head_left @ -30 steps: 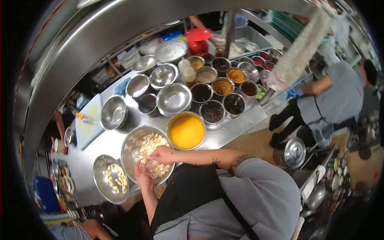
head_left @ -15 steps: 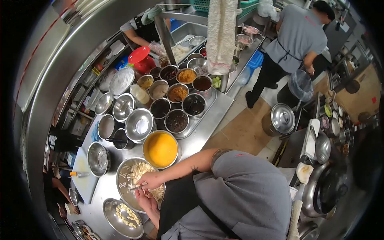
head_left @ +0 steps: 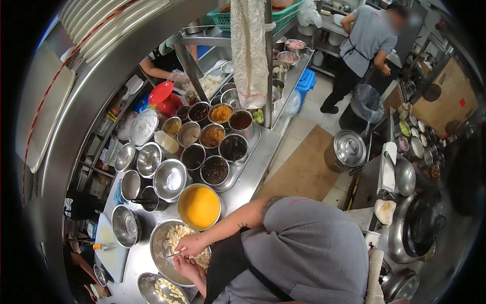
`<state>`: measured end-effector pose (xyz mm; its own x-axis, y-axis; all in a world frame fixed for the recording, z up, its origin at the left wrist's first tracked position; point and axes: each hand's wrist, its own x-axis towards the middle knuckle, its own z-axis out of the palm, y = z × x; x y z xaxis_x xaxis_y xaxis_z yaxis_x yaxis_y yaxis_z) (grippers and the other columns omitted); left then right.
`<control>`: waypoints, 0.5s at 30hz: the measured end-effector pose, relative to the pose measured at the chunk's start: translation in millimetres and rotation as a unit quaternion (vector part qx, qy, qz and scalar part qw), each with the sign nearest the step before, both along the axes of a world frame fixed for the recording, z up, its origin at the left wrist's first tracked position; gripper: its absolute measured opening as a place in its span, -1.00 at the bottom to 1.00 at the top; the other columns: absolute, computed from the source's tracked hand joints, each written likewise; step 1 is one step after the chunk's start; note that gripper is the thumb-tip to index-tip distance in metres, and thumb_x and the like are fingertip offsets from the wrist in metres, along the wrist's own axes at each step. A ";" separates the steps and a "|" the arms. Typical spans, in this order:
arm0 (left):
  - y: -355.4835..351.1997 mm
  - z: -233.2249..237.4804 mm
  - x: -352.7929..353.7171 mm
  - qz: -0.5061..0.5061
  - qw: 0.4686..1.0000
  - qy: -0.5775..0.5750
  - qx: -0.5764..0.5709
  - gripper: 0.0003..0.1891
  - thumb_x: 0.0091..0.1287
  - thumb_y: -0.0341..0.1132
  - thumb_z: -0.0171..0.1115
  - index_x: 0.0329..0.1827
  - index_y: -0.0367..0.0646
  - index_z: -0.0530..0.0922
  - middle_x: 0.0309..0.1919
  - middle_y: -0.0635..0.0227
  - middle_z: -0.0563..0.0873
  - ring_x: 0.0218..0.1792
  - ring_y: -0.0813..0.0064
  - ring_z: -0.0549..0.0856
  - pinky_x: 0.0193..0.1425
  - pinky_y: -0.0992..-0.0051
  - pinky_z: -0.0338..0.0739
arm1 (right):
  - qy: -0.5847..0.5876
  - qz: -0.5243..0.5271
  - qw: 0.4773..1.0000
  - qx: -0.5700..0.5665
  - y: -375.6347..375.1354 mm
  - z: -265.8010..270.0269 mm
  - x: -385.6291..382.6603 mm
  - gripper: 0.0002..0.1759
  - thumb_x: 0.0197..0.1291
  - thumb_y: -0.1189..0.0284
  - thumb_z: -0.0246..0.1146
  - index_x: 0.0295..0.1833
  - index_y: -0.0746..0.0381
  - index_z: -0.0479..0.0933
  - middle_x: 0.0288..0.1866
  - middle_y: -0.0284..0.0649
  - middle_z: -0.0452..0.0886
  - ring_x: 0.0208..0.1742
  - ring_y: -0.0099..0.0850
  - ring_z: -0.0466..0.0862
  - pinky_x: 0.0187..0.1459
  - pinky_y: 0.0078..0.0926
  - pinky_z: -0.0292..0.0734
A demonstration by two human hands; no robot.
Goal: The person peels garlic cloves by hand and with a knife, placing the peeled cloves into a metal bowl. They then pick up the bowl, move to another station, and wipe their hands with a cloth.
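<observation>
My right hand (head_left: 191, 245) is closed on a small knife (head_left: 172, 255), its thin blade pointing left. Just below, my left hand (head_left: 188, 267) pinches what looks like a garlic clove against the blade, mostly hidden by the fingers. Both hands are over a perforated metal colander (head_left: 158, 238) that holds many pale garlic cloves (head_left: 178, 233). Closer to the bottom edge, a steel bowl (head_left: 146, 289) contains peeled-looking cloves (head_left: 168, 290). A pot of orange-yellow liquid (head_left: 199, 206) stands beside the colander, near my right forearm.
Steel bowls (head_left: 171, 178) and containers of sauces and toppings (head_left: 214, 169) crowd the counter. A white cutting board (head_left: 112, 248) carries an orange-handled tool (head_left: 104, 247). A hanging towel (head_left: 249, 55) drops from the shelf. One co-worker (head_left: 367, 45) stands by a lined bin (head_left: 365, 104); another's gloved hand (head_left: 178, 77) is across the counter.
The view has shifted, so the counter sits slightly lower and the nearer clove bowl is partly cut off. My hands stay together over the colander. The standing co-worker's head has turned.
</observation>
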<state>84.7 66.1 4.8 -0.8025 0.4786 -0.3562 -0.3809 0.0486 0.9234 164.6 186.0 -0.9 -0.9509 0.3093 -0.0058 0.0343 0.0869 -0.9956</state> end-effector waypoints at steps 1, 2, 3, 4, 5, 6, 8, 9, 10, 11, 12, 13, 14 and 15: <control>-0.9 -2.5 -1.7 0.010 1.000 0.001 -0.003 -0.82 0.51 -0.35 0.04 0.08 -0.18 0.43 -0.35 0.46 0.57 -0.46 0.75 0.47 -0.58 0.73 0.23 | -0.016 -0.004 1.000 -0.021 -1.5 3.3 3.1 -0.71 0.26 0.45 0.15 0.05 0.17 0.66 -0.32 -0.16 0.74 -0.35 -0.38 0.74 -0.29 -0.40 0.57; -2.0 -4.3 -3.1 -0.012 1.000 0.008 -0.002 -0.83 0.51 -0.35 0.04 0.07 -0.18 0.44 -0.37 0.47 0.56 -0.48 0.75 0.45 -0.58 0.73 0.22 | 0.014 -0.019 0.999 0.035 0.0 -1.3 2.6 -0.70 0.26 0.45 0.15 0.07 0.16 0.65 -0.32 -0.14 0.74 -0.34 -0.37 0.74 -0.29 -0.39 0.57; -3.3 -4.1 -4.5 -0.034 0.999 0.016 -0.002 -0.83 0.50 -0.36 0.04 0.07 -0.18 0.44 -0.39 0.48 0.54 -0.50 0.76 0.43 -0.58 0.73 0.22 | 0.045 -0.033 0.994 0.091 2.2 -8.8 -0.2 -0.68 0.25 0.45 0.15 0.09 0.15 0.65 -0.32 -0.12 0.74 -0.34 -0.36 0.74 -0.29 -0.37 0.57; -4.0 -3.7 -5.3 -0.056 0.998 0.024 -0.002 -0.84 0.50 -0.36 0.04 0.06 -0.18 0.45 -0.40 0.49 0.53 -0.52 0.76 0.42 -0.58 0.73 0.21 | 0.076 -0.047 0.985 0.146 4.1 -14.6 -2.2 -0.67 0.25 0.45 0.15 0.10 0.14 0.64 -0.32 -0.11 0.74 -0.33 -0.36 0.74 -0.29 -0.36 0.56; -4.3 -3.4 -4.8 -0.058 0.998 0.024 -0.011 -0.84 0.50 -0.37 0.04 0.05 -0.18 0.45 -0.42 0.50 0.52 -0.53 0.77 0.40 -0.58 0.73 0.21 | 0.081 -0.053 0.985 0.141 5.3 -20.3 -4.2 -0.67 0.24 0.46 0.15 0.11 0.14 0.64 -0.32 -0.08 0.73 -0.31 -0.33 0.74 -0.29 -0.35 0.56; -3.3 0.1 -1.3 -0.060 0.998 0.025 -0.019 -0.85 0.50 -0.37 0.04 0.05 -0.19 0.45 -0.43 0.50 0.51 -0.54 0.77 0.39 -0.57 0.73 0.21 | 0.087 -0.057 0.985 0.136 6.8 -20.2 -3.9 -0.66 0.23 0.46 0.16 0.11 0.14 0.64 -0.32 -0.06 0.72 -0.30 -0.31 0.74 -0.28 -0.33 0.56; 1.5 2.0 1.1 -0.048 0.999 0.020 -0.013 -0.85 0.50 -0.37 0.05 0.04 -0.19 0.45 -0.44 0.51 0.50 -0.55 0.78 0.38 -0.57 0.73 0.22 | 0.052 -0.043 0.995 0.078 8.7 -19.3 -3.7 -0.65 0.22 0.46 0.15 0.11 0.15 0.63 -0.33 -0.03 0.71 -0.28 -0.28 0.73 -0.27 -0.30 0.56; 2.6 0.3 0.9 -0.034 0.999 0.015 -0.002 -0.85 0.50 -0.37 0.05 0.03 -0.20 0.45 -0.45 0.52 0.51 -0.55 0.78 0.38 -0.56 0.72 0.22 | 0.012 -0.023 0.999 0.023 10.2 -4.6 2.5 -0.66 0.22 0.46 0.15 0.10 0.15 0.63 -0.33 -0.03 0.71 -0.28 -0.27 0.73 -0.27 -0.29 0.56; 2.7 -1.1 0.5 -0.018 1.000 0.011 0.008 -0.85 0.50 -0.36 0.05 0.03 -0.20 0.45 -0.45 0.52 0.51 -0.55 0.78 0.39 -0.56 0.72 0.23 | -0.028 -0.001 0.999 -0.035 8.1 3.0 3.9 -0.66 0.22 0.45 0.15 0.10 0.15 0.64 -0.33 -0.02 0.70 -0.28 -0.26 0.72 -0.26 -0.28 0.56; 5.2 -5.1 -2.6 -0.031 0.999 0.018 0.011 -0.86 0.50 -0.36 0.05 0.01 -0.19 0.46 -0.45 0.53 0.51 -0.55 0.79 0.39 -0.56 0.71 0.23 | 0.004 -0.043 0.999 -0.023 4.9 -5.2 -1.8 -0.67 0.23 0.45 0.14 0.08 0.17 0.64 -0.34 -0.02 0.70 -0.30 -0.27 0.71 -0.26 -0.28 0.56; 8.6 -12.0 -6.8 -0.036 0.999 0.022 0.014 -0.86 0.49 -0.35 0.05 -0.01 -0.18 0.48 -0.45 0.54 0.51 -0.55 0.79 0.39 -0.56 0.71 0.23 | 0.032 -0.076 0.997 -0.010 1.8 -18.3 -7.3 -0.68 0.23 0.45 0.13 0.06 0.18 0.64 -0.34 -0.03 0.70 -0.33 -0.27 0.70 -0.27 -0.29 0.56; 5.2 -14.8 -9.3 -0.030 0.999 0.026 0.015 -0.87 0.49 -0.34 0.06 -0.02 -0.17 0.49 -0.45 0.56 0.51 -0.55 0.79 0.39 -0.56 0.70 0.23 | 0.060 -0.099 0.993 0.000 -8.9 -30.7 -13.4 -0.69 0.23 0.44 0.13 0.04 0.19 0.64 -0.35 -0.03 0.70 -0.35 -0.28 0.70 -0.27 -0.29 0.56; 6.0 -5.8 -6.0 -0.037 0.999 0.029 0.005 -0.87 0.49 -0.32 0.06 -0.04 -0.16 0.50 -0.45 0.57 0.52 -0.54 0.80 0.40 -0.55 0.70 0.23 | 0.039 -0.066 0.997 0.011 -7.4 -27.6 -12.7 -0.70 0.24 0.45 0.11 0.03 0.22 0.63 -0.34 -0.04 0.70 -0.36 -0.29 0.69 -0.25 -0.30 0.57; 11.8 4.9 -0.8 -0.030 0.999 0.031 -0.006 -0.87 0.49 -0.31 0.07 -0.06 -0.15 0.52 -0.46 0.58 0.52 -0.53 0.81 0.41 -0.55 0.70 0.23 | 0.020 -0.019 0.999 0.022 3.7 -23.3 -13.9 -0.71 0.25 0.46 0.10 0.02 0.25 0.61 -0.33 -0.05 0.71 -0.36 -0.29 0.68 -0.24 -0.32 0.57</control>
